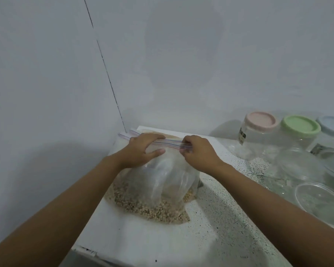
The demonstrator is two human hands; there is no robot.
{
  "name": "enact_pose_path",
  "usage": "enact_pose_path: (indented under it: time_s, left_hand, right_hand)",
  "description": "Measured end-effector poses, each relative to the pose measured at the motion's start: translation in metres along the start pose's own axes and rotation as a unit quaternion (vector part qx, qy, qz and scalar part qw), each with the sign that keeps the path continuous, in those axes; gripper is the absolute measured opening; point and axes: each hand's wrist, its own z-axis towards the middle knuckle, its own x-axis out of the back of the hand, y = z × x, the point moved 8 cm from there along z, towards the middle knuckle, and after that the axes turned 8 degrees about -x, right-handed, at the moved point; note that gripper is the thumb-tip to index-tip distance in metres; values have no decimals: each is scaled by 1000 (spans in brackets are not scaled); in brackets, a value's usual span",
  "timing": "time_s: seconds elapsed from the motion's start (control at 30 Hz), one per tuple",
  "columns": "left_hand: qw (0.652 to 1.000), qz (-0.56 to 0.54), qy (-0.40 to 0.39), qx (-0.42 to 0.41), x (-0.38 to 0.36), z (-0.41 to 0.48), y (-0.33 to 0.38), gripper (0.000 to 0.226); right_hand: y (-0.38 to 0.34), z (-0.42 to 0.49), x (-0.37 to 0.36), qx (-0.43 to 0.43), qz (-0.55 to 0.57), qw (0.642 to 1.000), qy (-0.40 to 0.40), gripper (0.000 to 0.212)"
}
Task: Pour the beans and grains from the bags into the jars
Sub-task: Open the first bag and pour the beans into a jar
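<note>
Hands, left hand (143,149) and right hand (198,151), pinch the bag (158,182) zip between them.

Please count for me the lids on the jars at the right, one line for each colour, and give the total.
Pink lid: 1
Green lid: 1
Blue lid: 1, partly cut off by the picture's edge
Total: 3 coloured lids in view

home kitchen corner, speckled counter (220,218), lidded storage jars (258,135), plain white wall (181,64)
</note>
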Motion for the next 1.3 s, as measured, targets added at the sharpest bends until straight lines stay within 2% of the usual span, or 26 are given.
enact_pose_path:
  time_s: [0.07, 0.17, 0.33, 0.47, 0.6, 0.8, 1.0, 1.2, 1.27, 1.3]
  left_hand:
    - [1000, -19, 11, -22, 14, -3, 9, 54]
    - [997, -42, -3, -65, 30, -3, 29, 35]
    - [991, -63, -91, -78, 41, -5, 59, 34]
    - [985, -74, -157, -7, 38, -16, 56, 59]
    - [983, -112, -144, 28, 32, -22, 63, 62]
    - [970, -220, -97, -16, 21, -10, 118, 28]
    - [967, -240, -78, -26, 9, 11, 160, 24]
    - [952, -299, -50, -35, -5, 36, 201, 21]
    - [949, -312, -36, -33, -9, 42, 207, 21]
    - [948, -315, -24, -29, -11, 45, 208, 22]
  right_hand:
    - [-2, -7, 9, -17, 148, 988, -52, 10]
    - [-6, -23, 21, -10, 293, 950, -111, 8]
    - [-11, -51, 34, 18, 357, 922, -147, 6]
    - [-6, -65, 48, 31, 369, 917, -150, 6]
    - [16, -62, 73, 23, 356, 928, -105, 8]
    - [49, -56, 104, 23, 365, 928, -70, 7]
    - [82, -52, 129, -5, 376, 927, 17, 1]
    - [102, -39, 151, -38, 367, 923, 108, 14]
    - [105, -36, 156, -32, 343, 928, 142, 16]
    - [106, -36, 158, -30, 311, 936, 160, 24]
